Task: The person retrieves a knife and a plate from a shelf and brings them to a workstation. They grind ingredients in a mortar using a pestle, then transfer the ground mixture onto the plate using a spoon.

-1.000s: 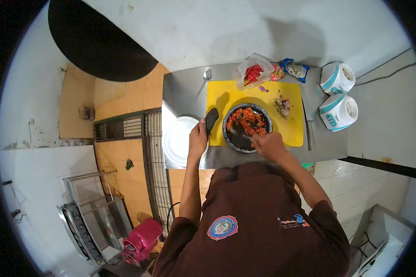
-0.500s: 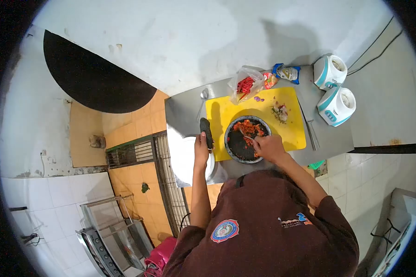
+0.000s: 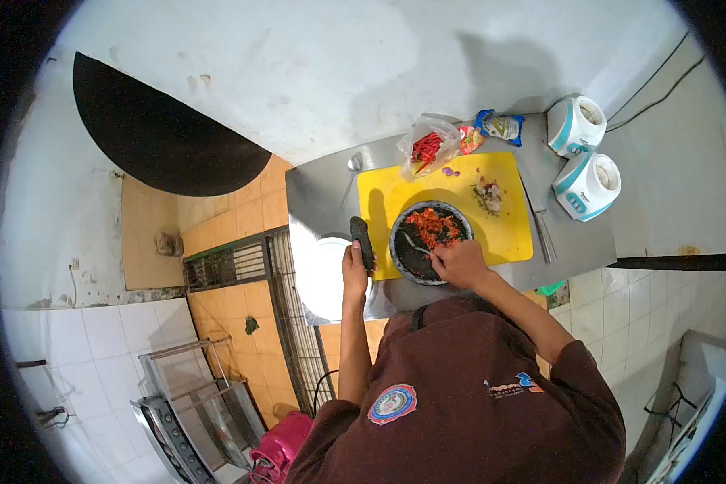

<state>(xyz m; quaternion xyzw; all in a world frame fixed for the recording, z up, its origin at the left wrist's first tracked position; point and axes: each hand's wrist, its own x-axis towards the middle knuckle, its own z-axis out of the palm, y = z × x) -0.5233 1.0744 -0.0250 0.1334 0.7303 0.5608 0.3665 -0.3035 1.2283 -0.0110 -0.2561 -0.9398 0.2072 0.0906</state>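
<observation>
My left hand [image 3: 355,274] is closed around a dark stone pestle [image 3: 361,240], held upright left of the mortar. In my right hand [image 3: 460,264] is a metal spoon [image 3: 414,243], its bowl down inside the round stone mortar [image 3: 394,258]. Crushed red chili paste [image 3: 436,227] lies mostly toward the far side of the mortar; the near side shows dark bare stone. The mortar stands on a yellow cutting board [image 3: 379,194]. Peelings and trimmings [image 3: 487,196] lie on the board to the right, and small purple shallot pieces [image 3: 452,172] sit near its far edge.
A plastic bag of red chilies [image 3: 427,148], a blue packet [image 3: 500,127] and a red packet [image 3: 471,139] line the back. Two white-and-teal blender bases [image 3: 577,129] stand right. A knife and a fork [image 3: 545,234] lie beside the board. A white plate [image 3: 327,282] and a spoon are left.
The spoon has moved left and toward me in the mortar, and the chili paste is gathered more at the far side. My left hand with the pestle has shifted slightly down.
</observation>
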